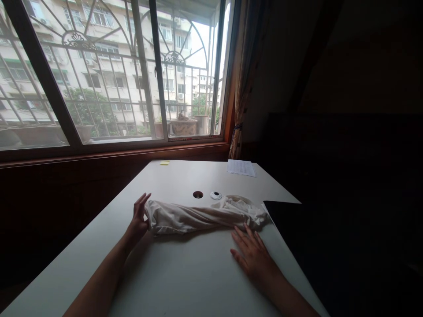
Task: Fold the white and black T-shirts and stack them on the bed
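A crumpled off-white piece of cloth (194, 218), perhaps a garment, lies stretched sideways across the white table (185, 268). Its right end is bunched in loose folds; the left end is flatter and wider. At that left end is my left hand (139, 218), fingers extended and thumb apart, right against the cloth's edge. My right hand (251, 255) is spread low over the table, palm down. Its fingertips reach the lower edge of the cloth near the bunched part. Neither hand grips the fabric as far as I can see.
Behind the cloth are a round hole (198, 194) in the tabletop and a white ring-shaped cap (216, 195). Printed papers (241, 167) and a yellow sticky note (164, 163) lie at the far edge. A dark flat object (291, 220) covers the table's right side. A barred window stands beyond.
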Action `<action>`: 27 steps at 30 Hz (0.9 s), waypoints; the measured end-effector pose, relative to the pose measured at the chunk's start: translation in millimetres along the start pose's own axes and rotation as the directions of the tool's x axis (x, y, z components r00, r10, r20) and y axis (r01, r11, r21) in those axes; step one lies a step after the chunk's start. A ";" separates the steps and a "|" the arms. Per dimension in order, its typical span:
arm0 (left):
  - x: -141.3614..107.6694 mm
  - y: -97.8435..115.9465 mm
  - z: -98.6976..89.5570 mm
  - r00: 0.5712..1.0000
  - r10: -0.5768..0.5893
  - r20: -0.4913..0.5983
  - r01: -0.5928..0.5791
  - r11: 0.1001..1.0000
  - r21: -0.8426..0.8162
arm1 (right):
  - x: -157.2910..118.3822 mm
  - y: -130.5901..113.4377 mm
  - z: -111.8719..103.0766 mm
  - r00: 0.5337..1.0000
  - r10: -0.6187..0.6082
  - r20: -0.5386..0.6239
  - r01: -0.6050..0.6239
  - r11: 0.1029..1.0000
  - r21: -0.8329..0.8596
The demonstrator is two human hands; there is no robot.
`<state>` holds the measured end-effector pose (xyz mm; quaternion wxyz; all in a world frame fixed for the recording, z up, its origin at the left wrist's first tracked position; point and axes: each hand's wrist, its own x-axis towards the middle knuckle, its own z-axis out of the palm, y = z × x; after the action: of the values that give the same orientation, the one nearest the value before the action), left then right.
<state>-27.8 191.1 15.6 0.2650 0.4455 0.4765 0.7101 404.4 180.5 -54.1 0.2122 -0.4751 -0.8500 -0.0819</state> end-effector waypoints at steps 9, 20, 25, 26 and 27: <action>-5.6 17.4 2.6 0.893 0.087 0.442 -0.230 0.932 0.280 | 10.3 -18.7 -31.9 0.992 -0.115 -0.045 0.122 0.972 0.199; -35.7 131.6 55.2 0.990 -0.003 0.140 0.017 0.995 -0.094 | 39.4 -75.3 -39.3 0.968 -0.108 -0.225 0.187 0.912 0.366; -43.6 167.4 59.2 0.962 -0.271 0.037 0.273 0.942 -0.192 | 77.1 -92.4 -49.5 0.873 0.171 -0.456 0.075 0.878 0.473; -43.1 169.2 56.1 0.943 -0.331 0.032 0.331 0.925 -0.187 | 83.8 -92.2 -52.4 0.875 0.189 -0.445 0.055 0.876 0.479; -41.7 169.5 51.9 0.925 -0.379 0.038 0.379 0.907 -0.182 | 89.8 -90.6 -54.8 0.896 0.177 -0.406 0.044 0.876 0.480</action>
<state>45.7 111.9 162.2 0.4386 0.3187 0.4853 0.6860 302.5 182.7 40.0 0.5109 -0.4069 -0.7566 0.0330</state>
